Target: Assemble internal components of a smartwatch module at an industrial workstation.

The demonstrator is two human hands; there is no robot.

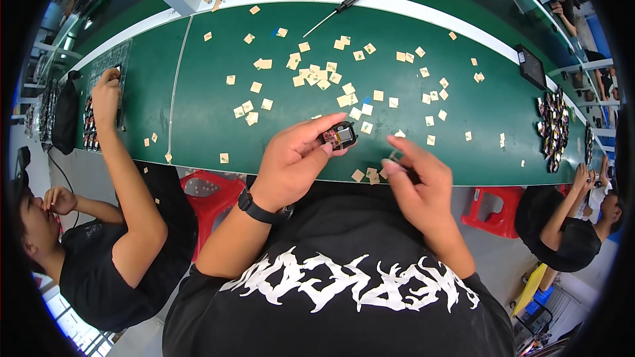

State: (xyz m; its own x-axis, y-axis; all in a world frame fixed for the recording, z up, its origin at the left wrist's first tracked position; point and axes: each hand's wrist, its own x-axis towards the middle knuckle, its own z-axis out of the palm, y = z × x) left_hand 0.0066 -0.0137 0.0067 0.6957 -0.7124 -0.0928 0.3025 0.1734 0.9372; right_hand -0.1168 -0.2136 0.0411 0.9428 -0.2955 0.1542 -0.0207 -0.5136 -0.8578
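Observation:
My left hand point(289, 166), with a dark band on its wrist, grips a small black electronic device point(342, 135) between thumb and fingers above the table's near edge. The device's inside faces up, with a greyish square part and some reddish circuitry showing. To its right, my right hand point(424, 188) is apart from the device. Its thumb and forefinger come together around a small, pale, see-through piece point(395, 155), too small to name. Little square cream paper pieces point(374, 176) lie on the table between the hands.
Many cream paper squares point(309, 78) are scattered over the green table point(211, 106). A black-handled screwdriver point(345, 4) lies at the far edge. Piled small devices point(553, 129) and a black box point(530, 66) are at right. A co-worker's hand point(106, 96) reaches over parts at left.

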